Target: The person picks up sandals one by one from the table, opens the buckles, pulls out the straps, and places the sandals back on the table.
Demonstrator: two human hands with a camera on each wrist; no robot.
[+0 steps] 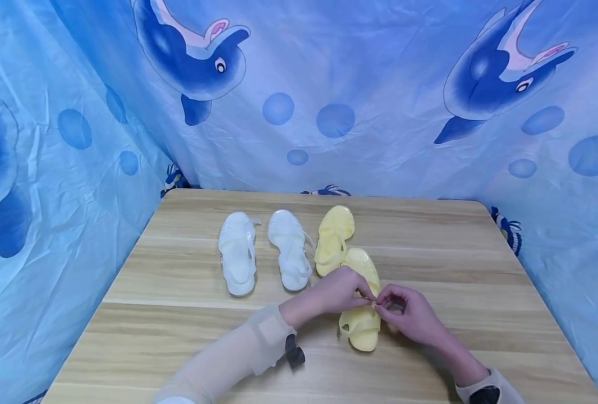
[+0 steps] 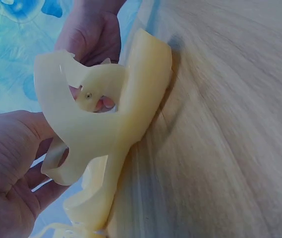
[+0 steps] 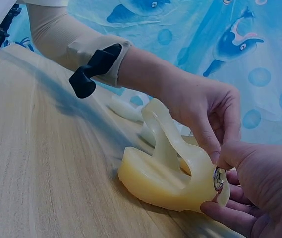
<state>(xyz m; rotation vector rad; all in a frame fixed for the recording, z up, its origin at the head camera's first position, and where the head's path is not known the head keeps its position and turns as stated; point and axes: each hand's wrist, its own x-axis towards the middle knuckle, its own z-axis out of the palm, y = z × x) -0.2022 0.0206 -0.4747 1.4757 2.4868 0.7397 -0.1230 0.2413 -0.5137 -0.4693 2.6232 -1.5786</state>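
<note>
A pale yellow jelly sandal (image 1: 363, 339) lies sole down on the table, toe pointing away, with both hands at its right side. My left hand (image 1: 343, 289) reaches across the sandal and pinches its ankle strap (image 3: 168, 126) with thumb and forefinger. From the right, my right hand (image 1: 414, 317) pinches the strap by the metal buckle (image 3: 218, 178), its fingertips meeting those of the left. In the left wrist view a small hole shows in the strap end (image 2: 88, 95). The second yellow sandal (image 1: 335, 235) lies just beyond, close to the first one's toe.
Two white jelly sandals, a left one (image 1: 237, 252) and a right one (image 1: 290, 247), lie side by side left of the yellow pair. The wooden table (image 1: 178, 336) ends at a blue curtain (image 1: 380, 163) printed with dolphins, behind and at both sides.
</note>
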